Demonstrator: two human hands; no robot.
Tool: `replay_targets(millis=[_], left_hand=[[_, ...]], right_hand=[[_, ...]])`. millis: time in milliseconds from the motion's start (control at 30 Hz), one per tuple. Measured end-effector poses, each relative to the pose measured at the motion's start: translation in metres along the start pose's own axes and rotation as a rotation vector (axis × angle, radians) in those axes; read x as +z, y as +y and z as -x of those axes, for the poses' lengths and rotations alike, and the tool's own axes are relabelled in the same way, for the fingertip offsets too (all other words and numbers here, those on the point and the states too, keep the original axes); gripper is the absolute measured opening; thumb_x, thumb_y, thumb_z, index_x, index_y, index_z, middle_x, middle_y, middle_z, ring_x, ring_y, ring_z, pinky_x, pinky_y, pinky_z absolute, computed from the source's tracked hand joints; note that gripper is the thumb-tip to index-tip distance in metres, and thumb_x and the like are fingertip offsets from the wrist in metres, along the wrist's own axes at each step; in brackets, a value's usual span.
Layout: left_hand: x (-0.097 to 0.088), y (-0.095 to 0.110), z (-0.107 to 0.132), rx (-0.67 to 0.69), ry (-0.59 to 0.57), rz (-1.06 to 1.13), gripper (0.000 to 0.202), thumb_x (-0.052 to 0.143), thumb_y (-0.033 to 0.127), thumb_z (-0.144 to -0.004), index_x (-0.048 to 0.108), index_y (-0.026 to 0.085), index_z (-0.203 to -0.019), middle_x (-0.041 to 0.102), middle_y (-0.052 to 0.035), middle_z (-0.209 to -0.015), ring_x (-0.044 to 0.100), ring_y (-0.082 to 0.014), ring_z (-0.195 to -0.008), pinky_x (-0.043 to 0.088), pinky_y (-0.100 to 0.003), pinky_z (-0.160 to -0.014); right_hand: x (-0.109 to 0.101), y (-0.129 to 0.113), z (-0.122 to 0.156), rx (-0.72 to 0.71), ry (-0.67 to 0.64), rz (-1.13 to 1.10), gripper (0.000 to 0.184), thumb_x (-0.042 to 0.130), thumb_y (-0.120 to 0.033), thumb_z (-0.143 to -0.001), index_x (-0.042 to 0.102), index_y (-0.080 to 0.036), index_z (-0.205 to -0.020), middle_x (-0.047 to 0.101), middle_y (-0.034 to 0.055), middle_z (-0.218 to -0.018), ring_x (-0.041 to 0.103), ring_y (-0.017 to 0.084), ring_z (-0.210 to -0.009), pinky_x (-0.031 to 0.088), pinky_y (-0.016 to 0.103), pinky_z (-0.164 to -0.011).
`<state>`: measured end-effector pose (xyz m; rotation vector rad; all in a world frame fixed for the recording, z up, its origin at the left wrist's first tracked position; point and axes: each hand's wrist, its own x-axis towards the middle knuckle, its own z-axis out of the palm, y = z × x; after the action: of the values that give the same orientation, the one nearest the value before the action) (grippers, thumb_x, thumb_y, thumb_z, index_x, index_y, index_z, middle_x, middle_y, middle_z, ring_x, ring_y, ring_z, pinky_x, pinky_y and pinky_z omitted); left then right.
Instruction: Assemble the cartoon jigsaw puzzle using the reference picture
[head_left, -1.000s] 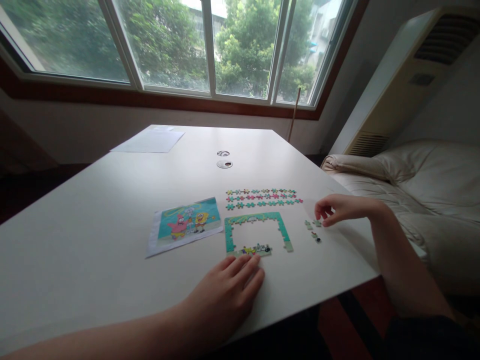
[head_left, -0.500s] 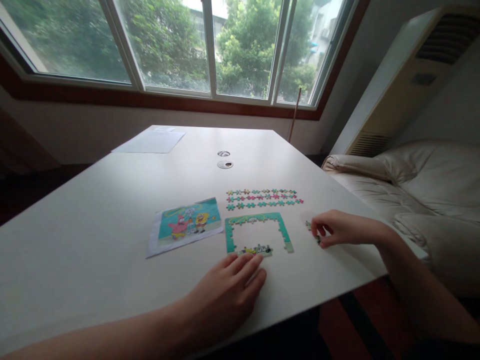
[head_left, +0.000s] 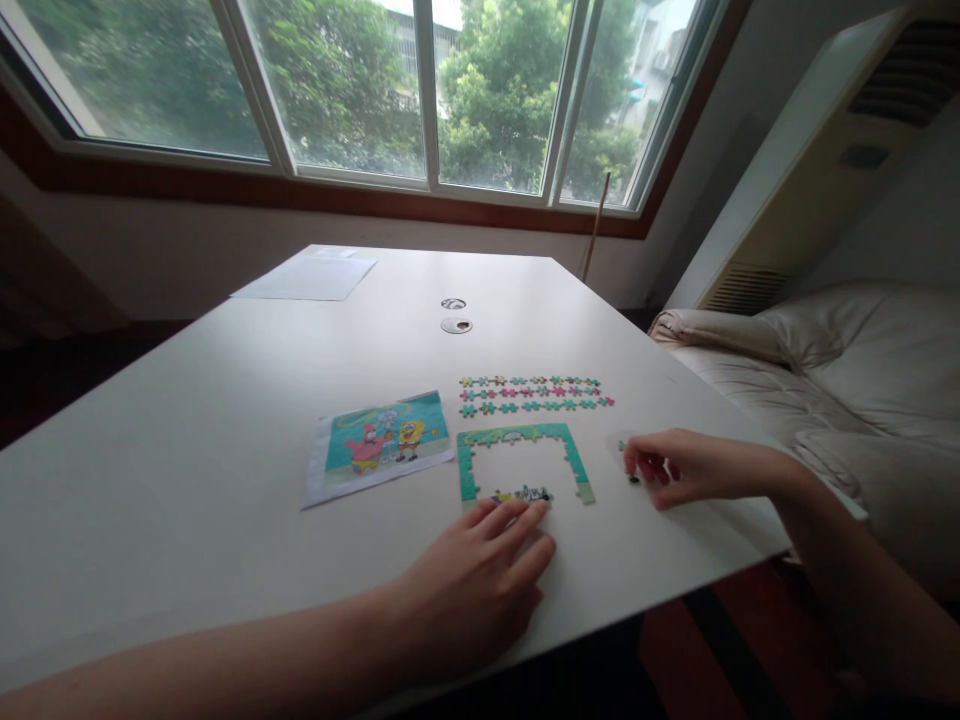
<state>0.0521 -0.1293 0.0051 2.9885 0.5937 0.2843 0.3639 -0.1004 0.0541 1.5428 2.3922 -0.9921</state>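
My left hand [head_left: 484, 570] lies palm down with fingers outstretched, its fingertips on the bottom strip of joined jigsaw pieces [head_left: 534, 494]. That strip belongs to a jigsaw border [head_left: 576, 462], mostly green, whose middle shows bare table and whose lower right has a gap. To the right of the border, my right hand [head_left: 675, 470] hovers low with curved fingers, thumb apart from them. Small loose jigsaw pieces [head_left: 634, 478] lie under its fingertips, partly hidden. Above the border, more loose pieces [head_left: 528, 392] form three rows.
Left of the border lies a printed cartoon picture [head_left: 386, 440]. Two round discs [head_left: 456, 325] and a white sheet [head_left: 307, 278] rest farther back on the white table [head_left: 187, 450]. A pale sofa [head_left: 885, 350] stands beyond the right edge, and a window [head_left: 360, 100] behind.
My right thumb has moved away from the fingers, widening the gap between them near the loose pieces. My left hand has slid slightly right along the bottom strip. The view has shifted a little.
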Motion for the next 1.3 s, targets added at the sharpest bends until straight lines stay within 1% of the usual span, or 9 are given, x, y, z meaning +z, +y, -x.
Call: replay_targets(millis=[233,333,400,533,700,867,1033,1167,1300], left_hand=[[0.003,0.0,0.0,-0.012,0.011,0.02,0.031,0.042,0.027,-0.087,0.047,0.016,-0.116,0.043,-0.0107,-0.132,0.044,-0.0269,-0.113,0.035,-0.044,-0.094],[0.002,0.001,0.001,-0.012,0.012,0.022,0.031,0.043,0.027,-0.087,0.047,0.016,-0.116,0.044,-0.0109,-0.132,0.045,-0.0267,-0.113,0.035,-0.044,-0.094],[0.003,0.001,0.001,-0.013,0.015,0.025,0.031,0.043,0.027,-0.087,0.048,0.017,-0.116,0.044,-0.0108,-0.131,0.045,-0.0263,-0.113,0.035,-0.044,-0.094],[0.003,0.0,0.001,-0.011,0.025,0.026,0.031,0.044,0.027,-0.087,0.047,0.017,-0.116,0.044,-0.0105,-0.132,0.045,-0.0262,-0.113,0.035,-0.043,-0.095],[0.003,0.0,0.001,-0.013,0.016,0.027,0.03,0.042,0.026,-0.087,0.047,0.017,-0.116,0.044,-0.0097,-0.132,0.045,-0.0259,-0.113,0.034,-0.043,-0.095],[0.003,0.001,0.001,-0.014,0.011,0.03,0.031,0.041,0.027,-0.088,0.047,0.017,-0.116,0.043,-0.0097,-0.133,0.044,-0.0263,-0.113,0.034,-0.044,-0.095],[-0.001,0.001,-0.001,-0.018,-0.015,0.042,0.031,0.04,0.027,-0.088,0.046,0.017,-0.117,0.043,-0.0092,-0.133,0.044,-0.0263,-0.114,0.035,-0.044,-0.095],[-0.001,0.0,-0.001,-0.02,-0.025,0.055,0.032,0.04,0.027,-0.088,0.045,0.017,-0.118,0.043,-0.0081,-0.133,0.042,-0.0264,-0.115,0.034,-0.044,-0.096],[0.004,0.0,0.001,-0.011,-0.003,0.048,0.032,0.04,0.027,-0.088,0.045,0.016,-0.117,0.045,-0.0088,-0.131,0.042,-0.0267,-0.115,0.033,-0.044,-0.096]], right_hand=[[0.001,-0.004,-0.006,0.023,0.06,-0.007,0.033,0.056,-0.042,-0.075,0.049,-0.021,-0.099,0.056,-0.0008,-0.072,0.051,0.013,-0.063,0.038,0.023,-0.057],[0.004,-0.001,-0.011,0.055,0.139,0.034,0.031,0.057,-0.043,-0.074,0.051,-0.02,-0.094,0.056,-0.0005,-0.07,0.051,0.013,-0.062,0.037,0.023,-0.056],[0.005,0.0,-0.013,0.056,0.153,0.042,0.027,0.057,-0.041,-0.074,0.053,-0.019,-0.09,0.056,-0.0002,-0.07,0.05,0.013,-0.062,0.036,0.023,-0.056],[0.005,-0.005,-0.014,0.002,0.084,-0.006,0.026,0.06,-0.039,-0.071,0.056,-0.019,-0.087,0.056,0.0,-0.071,0.05,0.013,-0.063,0.037,0.022,-0.056],[0.003,-0.013,-0.015,-0.063,0.034,0.02,0.023,0.065,-0.033,-0.066,0.055,-0.017,-0.079,0.055,0.0003,-0.075,0.048,0.013,-0.066,0.037,0.022,-0.058],[0.0,-0.03,-0.018,-0.177,-0.035,-0.021,0.015,0.059,-0.031,-0.074,0.053,-0.017,-0.074,0.054,-0.0018,-0.068,0.047,0.011,-0.063,0.037,0.021,-0.058],[0.007,-0.053,-0.033,-0.306,0.051,-0.102,0.016,0.056,-0.032,-0.078,0.057,-0.017,-0.082,0.059,-0.0001,-0.073,0.052,0.011,-0.066,0.04,0.021,-0.061],[0.015,-0.062,-0.05,-0.302,0.154,-0.089,0.013,0.056,-0.03,-0.078,0.059,-0.017,-0.081,0.06,0.0,-0.072,0.051,0.01,-0.063,0.039,0.02,-0.059],[0.021,-0.065,-0.059,-0.293,0.187,-0.075,0.011,0.058,-0.026,-0.077,0.061,-0.016,-0.078,0.062,-0.0002,-0.071,0.052,0.01,-0.062,0.039,0.02,-0.057]])
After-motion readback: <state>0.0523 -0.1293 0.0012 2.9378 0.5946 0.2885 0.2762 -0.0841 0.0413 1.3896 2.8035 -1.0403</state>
